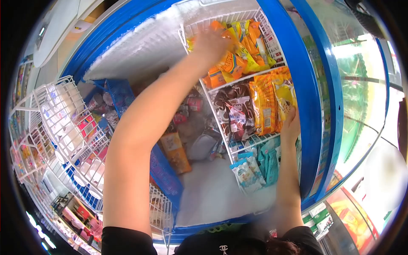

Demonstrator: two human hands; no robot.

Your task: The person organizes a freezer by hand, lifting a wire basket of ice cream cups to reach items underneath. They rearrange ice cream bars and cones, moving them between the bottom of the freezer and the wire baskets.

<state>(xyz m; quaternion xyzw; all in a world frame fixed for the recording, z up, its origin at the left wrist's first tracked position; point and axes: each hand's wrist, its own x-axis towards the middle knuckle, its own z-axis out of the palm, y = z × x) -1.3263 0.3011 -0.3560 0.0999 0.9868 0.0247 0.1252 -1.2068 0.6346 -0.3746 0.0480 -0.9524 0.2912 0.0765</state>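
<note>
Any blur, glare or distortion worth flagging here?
Head view: left hand motion-blurred, right hand clearer; glare washes out the far right; wide-angle distortion bends the freezer edges and leaves dark corners; pale haze softens the freezer's lower part.

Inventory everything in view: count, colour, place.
Freezer: one, blue, centre
Wire basket: one, white, freezer's right
Far packets: several, orange and yellow, basket's far section
Middle packets: several, brown and orange, middle section
Near packets: several, teal and white, near section
Loose packs: uncounted, mixed colours, freezer floor
Partition: one, blue, freezer's left
Wire racking: count unclear, white, left
Background goods: uncounted, mixed, edges
Sleeves: two, black, bottom
Left hand: one, blurred, over far packets
Right hand: one, at middle packets
</note>
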